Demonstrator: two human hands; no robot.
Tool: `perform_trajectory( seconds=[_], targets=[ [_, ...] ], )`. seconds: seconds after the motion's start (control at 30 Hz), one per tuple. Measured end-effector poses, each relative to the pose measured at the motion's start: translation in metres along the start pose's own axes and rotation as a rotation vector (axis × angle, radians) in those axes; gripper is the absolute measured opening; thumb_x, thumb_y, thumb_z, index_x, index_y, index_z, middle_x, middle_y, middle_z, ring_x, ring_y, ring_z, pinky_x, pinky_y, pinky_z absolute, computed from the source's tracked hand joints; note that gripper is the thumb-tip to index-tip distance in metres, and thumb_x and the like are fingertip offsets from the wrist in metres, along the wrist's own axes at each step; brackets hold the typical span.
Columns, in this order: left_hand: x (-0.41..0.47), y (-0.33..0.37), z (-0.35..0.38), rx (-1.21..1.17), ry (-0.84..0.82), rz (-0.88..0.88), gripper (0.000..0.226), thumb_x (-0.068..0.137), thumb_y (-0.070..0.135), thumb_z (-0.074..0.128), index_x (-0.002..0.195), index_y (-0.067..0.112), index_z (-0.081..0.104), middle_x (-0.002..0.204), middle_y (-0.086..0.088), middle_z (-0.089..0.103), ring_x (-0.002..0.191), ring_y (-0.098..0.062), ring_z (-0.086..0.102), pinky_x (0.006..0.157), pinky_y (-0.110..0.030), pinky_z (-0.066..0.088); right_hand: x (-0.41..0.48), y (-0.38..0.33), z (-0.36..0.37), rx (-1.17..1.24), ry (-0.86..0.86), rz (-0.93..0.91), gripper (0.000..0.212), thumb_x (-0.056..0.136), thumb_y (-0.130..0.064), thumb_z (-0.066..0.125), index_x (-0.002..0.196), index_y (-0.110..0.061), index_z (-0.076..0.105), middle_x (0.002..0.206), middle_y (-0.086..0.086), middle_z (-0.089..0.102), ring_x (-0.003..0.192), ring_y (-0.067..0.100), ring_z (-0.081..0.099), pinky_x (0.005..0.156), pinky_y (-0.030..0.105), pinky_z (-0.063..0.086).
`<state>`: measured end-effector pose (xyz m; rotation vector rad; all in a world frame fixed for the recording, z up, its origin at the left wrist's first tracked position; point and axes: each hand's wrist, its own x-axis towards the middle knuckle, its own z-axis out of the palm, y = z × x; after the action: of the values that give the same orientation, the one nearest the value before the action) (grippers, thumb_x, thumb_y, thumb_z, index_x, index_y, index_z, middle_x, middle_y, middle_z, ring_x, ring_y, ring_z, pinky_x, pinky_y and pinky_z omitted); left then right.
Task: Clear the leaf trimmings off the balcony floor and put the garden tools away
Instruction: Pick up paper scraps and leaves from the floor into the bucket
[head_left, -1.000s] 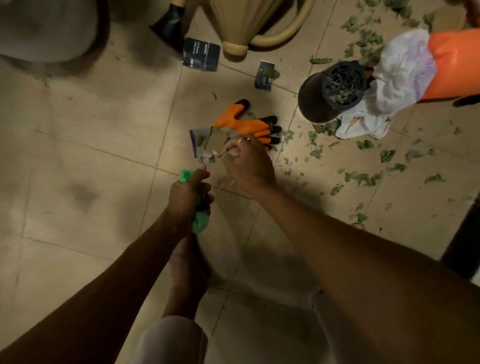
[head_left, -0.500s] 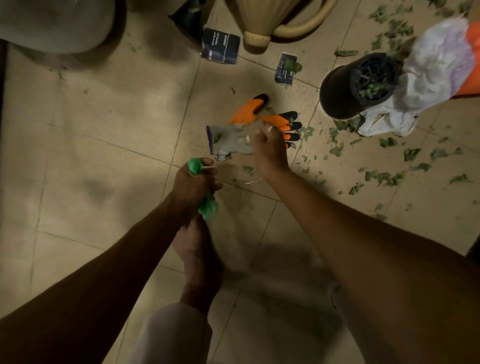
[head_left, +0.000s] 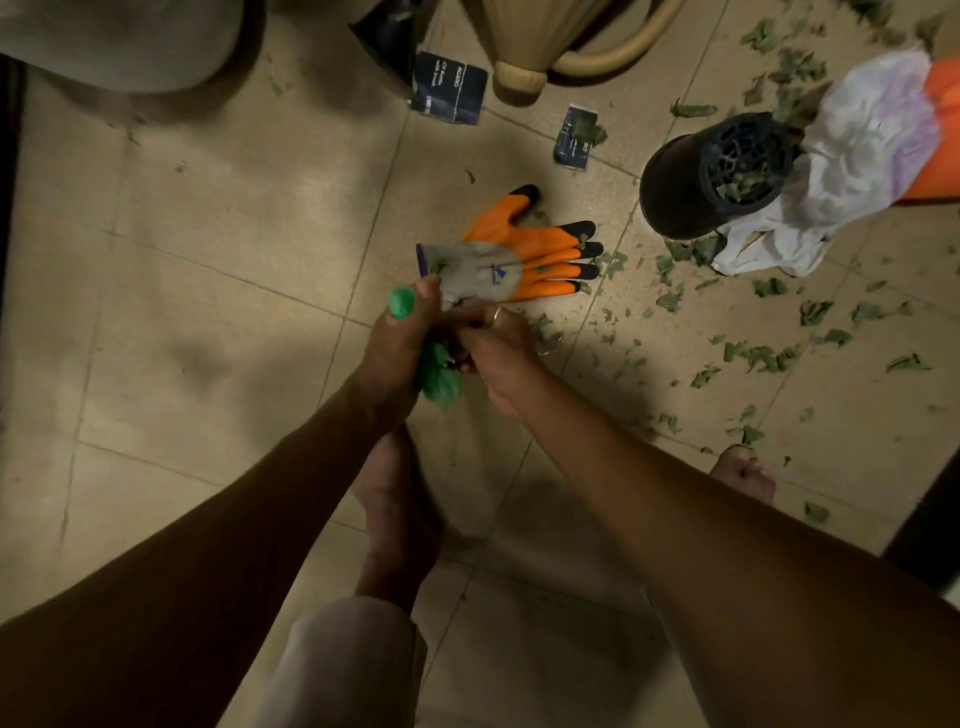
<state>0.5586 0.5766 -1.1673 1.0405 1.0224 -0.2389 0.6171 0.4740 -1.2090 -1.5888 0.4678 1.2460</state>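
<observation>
The left hand (head_left: 395, 343) is clamped round a green bundle (head_left: 436, 376), seemingly crumpled plastic, whose top pokes out above the thumb. The right hand (head_left: 496, 351) is pressed close against it, fingers curled in at the bundle; whether they pinch it or something smaller I cannot tell. The hands are together, low over the balcony floor (head_left: 208, 260). Just beyond them the orange-and-grey work glove (head_left: 524, 254) lies flat on the tiles. Its cuff almost meets the left hand, and its long axis runs away to the right. The leaf trimmings (head_left: 758, 358) are scattered further right, on the right hand's side, around a tipped black pot (head_left: 675, 187) and a white bag (head_left: 862, 145). The glove looks the nearest pick, cuff first.
</observation>
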Motion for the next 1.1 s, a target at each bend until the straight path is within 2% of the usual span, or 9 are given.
perform_trajectory(
  seconds=[0.1, 0.17, 0.3, 0.4, 0.57, 0.7, 0.9, 1.0, 1.1],
  targets=[
    [-0.002, -0.007, -0.009, -0.011, 0.034, -0.050, 0.054, 0.088, 0.034, 0.076, 0.135, 0.019, 0.054, 0.124, -0.013, 0.069, 0.111, -0.031, 0.070, 0.090, -0.051, 0.059, 0.004, -0.003, 0.011, -0.094, 0.022, -0.021, 0.009, 0.095, -0.012, 0.066, 0.087, -0.013, 0.071, 0.070, 0.000, 0.070, 0.054, 0.005, 0.066, 0.048, 0.021, 0.049],
    [-0.002, -0.013, -0.020, -0.019, 0.081, -0.081, 0.023, 0.096, 0.011, 0.064, 0.117, 0.020, 0.062, 0.114, -0.012, 0.070, 0.102, -0.031, 0.071, 0.093, -0.062, 0.056, 0.012, -0.002, 0.011, -0.270, -0.032, -0.085, 0.012, 0.089, -0.013, 0.069, 0.077, -0.014, 0.069, 0.066, 0.000, 0.068, 0.058, 0.011, 0.066, 0.054, 0.027, 0.051],
    [0.000, -0.026, -0.043, -0.111, 0.217, -0.169, 0.034, 0.085, -0.018, 0.045, 0.089, 0.013, 0.058, 0.095, -0.011, 0.069, 0.081, -0.034, 0.070, 0.090, -0.064, 0.055, 0.041, 0.002, -0.001, -0.839, 0.147, -0.366, 0.014, 0.082, -0.032, 0.069, 0.086, -0.018, 0.070, 0.090, 0.000, 0.070, 0.083, 0.020, 0.064, 0.070, 0.033, 0.051],
    [0.008, -0.038, -0.063, -0.053, 0.274, -0.172, 0.033, 0.090, -0.014, 0.047, 0.076, 0.015, 0.056, 0.073, -0.006, 0.059, 0.065, -0.025, 0.063, 0.090, -0.062, 0.055, 0.065, 0.009, -0.004, -1.143, 0.229, -0.547, 0.037, 0.086, -0.035, 0.069, 0.117, -0.016, 0.069, 0.127, 0.007, 0.060, 0.115, 0.028, 0.056, 0.087, 0.037, 0.047],
    [0.016, -0.036, -0.072, -0.025, 0.225, -0.175, 0.023, 0.094, -0.005, 0.048, 0.085, 0.016, 0.053, 0.069, -0.003, 0.048, 0.059, -0.018, 0.050, 0.055, -0.034, 0.053, 0.081, 0.025, 0.010, -1.299, 0.224, -0.706, 0.039, 0.078, -0.038, 0.078, 0.107, -0.014, 0.071, 0.117, 0.011, 0.062, 0.108, 0.033, 0.058, 0.086, 0.044, 0.049],
    [0.018, -0.032, -0.070, 0.022, 0.096, -0.130, 0.007, 0.101, 0.017, 0.060, 0.094, 0.018, 0.059, 0.074, 0.001, 0.052, 0.056, -0.012, 0.048, 0.050, -0.027, 0.041, 0.079, 0.025, 0.012, -1.235, 0.252, -0.774, 0.014, 0.081, -0.024, 0.076, 0.086, -0.012, 0.072, 0.100, 0.012, 0.065, 0.095, 0.032, 0.061, 0.077, 0.043, 0.052],
    [0.006, -0.010, -0.051, -0.046, 0.126, -0.163, 0.028, 0.102, 0.009, 0.052, 0.127, 0.020, 0.059, 0.080, -0.003, 0.049, 0.053, -0.011, 0.047, 0.051, -0.028, 0.040, 0.024, -0.012, 0.002, -0.476, 0.110, -0.287, 0.022, 0.098, -0.021, 0.063, 0.113, -0.012, 0.076, 0.090, -0.004, 0.074, 0.072, -0.005, 0.060, 0.064, 0.014, 0.047],
    [-0.005, 0.012, -0.036, -0.090, 0.100, -0.123, 0.036, 0.101, 0.003, 0.051, 0.130, 0.025, 0.057, 0.087, -0.006, 0.056, 0.061, -0.015, 0.054, 0.053, -0.029, 0.042, -0.005, -0.031, -0.008, -0.248, -0.033, -0.172, 0.021, 0.098, -0.010, 0.063, 0.117, -0.012, 0.073, 0.083, -0.006, 0.072, 0.066, -0.002, 0.060, 0.055, 0.016, 0.044],
    [-0.007, 0.030, -0.021, -0.104, -0.030, -0.073, 0.027, 0.104, 0.023, 0.057, 0.131, 0.023, 0.059, 0.098, -0.012, 0.063, 0.074, -0.019, 0.059, 0.056, -0.028, 0.045, -0.019, -0.059, -0.006, -0.121, -0.085, -0.149, 0.021, 0.090, 0.003, 0.069, 0.107, -0.010, 0.065, 0.071, -0.008, 0.072, 0.057, -0.002, 0.064, 0.047, 0.013, 0.043]
  ],
)
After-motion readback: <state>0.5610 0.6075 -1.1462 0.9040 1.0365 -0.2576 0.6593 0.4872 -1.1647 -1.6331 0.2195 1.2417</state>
